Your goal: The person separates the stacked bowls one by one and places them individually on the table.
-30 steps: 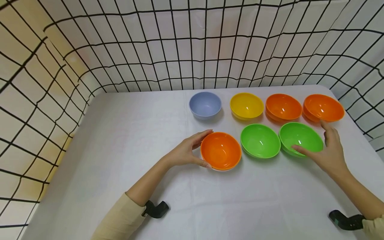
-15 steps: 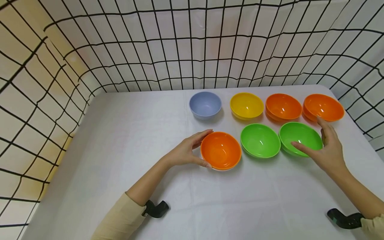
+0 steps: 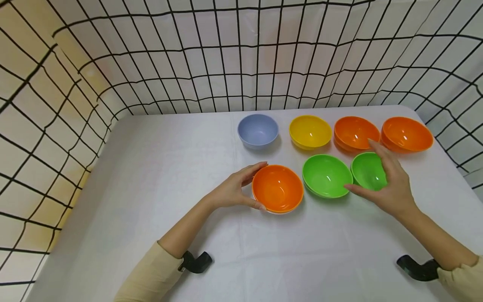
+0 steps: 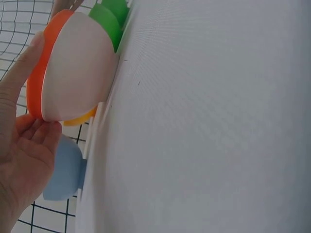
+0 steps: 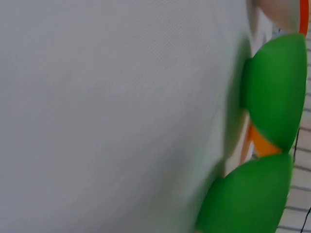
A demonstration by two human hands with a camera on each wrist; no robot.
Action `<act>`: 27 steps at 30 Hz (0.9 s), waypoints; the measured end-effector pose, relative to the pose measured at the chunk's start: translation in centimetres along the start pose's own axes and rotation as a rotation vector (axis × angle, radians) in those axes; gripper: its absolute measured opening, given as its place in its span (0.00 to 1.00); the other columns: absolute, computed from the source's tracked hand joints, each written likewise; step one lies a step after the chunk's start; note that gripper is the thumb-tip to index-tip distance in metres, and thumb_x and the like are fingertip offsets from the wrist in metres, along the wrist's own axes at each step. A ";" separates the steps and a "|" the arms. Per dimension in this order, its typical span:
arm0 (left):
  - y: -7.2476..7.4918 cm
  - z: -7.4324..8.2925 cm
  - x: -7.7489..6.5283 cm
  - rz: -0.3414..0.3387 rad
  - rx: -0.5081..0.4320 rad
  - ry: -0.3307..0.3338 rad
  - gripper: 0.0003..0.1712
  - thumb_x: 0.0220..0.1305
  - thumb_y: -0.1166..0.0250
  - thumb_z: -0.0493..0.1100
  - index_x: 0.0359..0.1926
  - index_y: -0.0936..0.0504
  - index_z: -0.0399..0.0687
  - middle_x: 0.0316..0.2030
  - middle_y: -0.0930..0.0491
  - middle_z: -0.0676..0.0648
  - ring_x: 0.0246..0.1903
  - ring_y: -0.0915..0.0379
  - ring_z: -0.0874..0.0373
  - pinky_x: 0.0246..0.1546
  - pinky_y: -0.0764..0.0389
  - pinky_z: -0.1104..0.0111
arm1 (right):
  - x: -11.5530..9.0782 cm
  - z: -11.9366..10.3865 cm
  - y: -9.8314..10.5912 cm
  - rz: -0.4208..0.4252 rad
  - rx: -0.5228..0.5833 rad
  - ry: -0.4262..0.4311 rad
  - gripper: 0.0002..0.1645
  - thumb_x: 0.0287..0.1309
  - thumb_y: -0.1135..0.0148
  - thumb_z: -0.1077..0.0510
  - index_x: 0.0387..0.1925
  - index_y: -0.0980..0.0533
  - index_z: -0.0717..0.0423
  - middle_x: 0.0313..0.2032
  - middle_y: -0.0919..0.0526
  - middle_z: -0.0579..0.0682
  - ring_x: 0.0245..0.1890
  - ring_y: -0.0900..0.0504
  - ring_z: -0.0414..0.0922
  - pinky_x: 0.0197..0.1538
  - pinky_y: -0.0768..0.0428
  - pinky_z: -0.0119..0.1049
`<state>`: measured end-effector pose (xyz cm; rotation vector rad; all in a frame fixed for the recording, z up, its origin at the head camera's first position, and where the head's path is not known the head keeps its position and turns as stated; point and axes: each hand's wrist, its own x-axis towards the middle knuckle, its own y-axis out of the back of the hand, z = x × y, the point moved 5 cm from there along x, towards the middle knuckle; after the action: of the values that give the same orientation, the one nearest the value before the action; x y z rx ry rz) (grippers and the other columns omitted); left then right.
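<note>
My left hand (image 3: 237, 189) holds an orange bowl (image 3: 278, 188) by its left side, thumb at the near rim and fingers at the far rim. In the left wrist view, a white bowl (image 4: 77, 68) shows under the orange rim, apparently with the orange one nested inside. My right hand (image 3: 394, 184) hovers with thumb and fingers spread over the right green bowl (image 3: 367, 170), hiding its right part. The thumb tip reaches the edge of the left green bowl (image 3: 327, 176); whether it touches cannot be told. Both green bowls fill the right side of the right wrist view.
Behind stands a row: a blue bowl (image 3: 258, 131), a yellow bowl (image 3: 310, 132) and two orange bowls, one in the middle right (image 3: 356, 133) and one at the far right (image 3: 406, 134). Black netting (image 3: 237, 58) borders the white table (image 3: 166, 159).
My right hand has moved left, from the right edge of the right green bowl toward the left green bowl. The left hand and the bowls have stayed in place.
</note>
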<state>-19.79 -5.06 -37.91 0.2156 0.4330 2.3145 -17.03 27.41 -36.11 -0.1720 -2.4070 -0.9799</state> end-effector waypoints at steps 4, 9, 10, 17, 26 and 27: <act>0.0 0.1 0.0 -0.002 -0.003 -0.002 0.55 0.41 0.25 0.33 0.69 0.47 0.39 0.67 0.43 0.42 0.65 0.43 0.51 0.64 0.39 0.62 | 0.5 -2.0 -1.5 -0.044 0.042 0.096 0.63 0.22 0.20 0.41 0.65 0.37 0.54 0.63 0.33 0.47 0.65 0.41 0.35 0.67 0.46 0.28; 0.0 0.1 0.0 0.003 -0.005 -0.008 0.55 0.41 0.25 0.33 0.69 0.46 0.39 0.67 0.43 0.42 0.65 0.43 0.51 0.64 0.39 0.62 | 0.9 -4.5 -3.5 -0.142 0.087 0.145 0.65 0.17 0.17 0.53 0.65 0.38 0.55 0.63 0.32 0.52 0.65 0.40 0.37 0.65 0.44 0.24; 0.1 0.1 0.0 0.004 -0.005 -0.009 0.55 0.41 0.25 0.33 0.69 0.46 0.39 0.67 0.43 0.42 0.65 0.43 0.51 0.64 0.39 0.62 | 1.0 -4.8 -3.9 -0.159 0.093 0.147 0.65 0.16 0.17 0.55 0.65 0.38 0.55 0.63 0.32 0.52 0.65 0.39 0.37 0.64 0.43 0.25; 0.0 0.0 0.0 0.005 -0.015 -0.007 0.55 0.41 0.25 0.33 0.69 0.46 0.39 0.67 0.43 0.42 0.65 0.43 0.51 0.64 0.39 0.62 | 1.4 -6.6 -6.1 -0.254 0.122 0.151 0.63 0.18 0.17 0.57 0.64 0.37 0.53 0.60 0.29 0.49 0.61 0.36 0.36 0.62 0.39 0.28; 0.1 0.0 0.0 0.008 -0.012 -0.013 0.55 0.41 0.25 0.32 0.69 0.46 0.38 0.67 0.43 0.42 0.65 0.43 0.51 0.64 0.39 0.62 | 1.4 -7.4 -8.6 -0.338 0.127 0.162 0.62 0.21 0.18 0.51 0.64 0.37 0.54 0.59 0.29 0.53 0.60 0.34 0.48 0.57 0.31 0.55; 0.1 0.0 0.0 0.009 -0.011 -0.014 0.55 0.41 0.25 0.32 0.69 0.46 0.38 0.67 0.43 0.41 0.65 0.42 0.51 0.64 0.38 0.61 | 1.5 -7.5 -8.9 -0.345 0.135 0.162 0.62 0.21 0.18 0.51 0.64 0.38 0.54 0.59 0.29 0.53 0.60 0.34 0.48 0.57 0.31 0.55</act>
<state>-19.83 -5.09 -37.85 0.2284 0.4125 2.3221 -17.77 15.73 -36.32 0.3689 -2.3856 -0.9317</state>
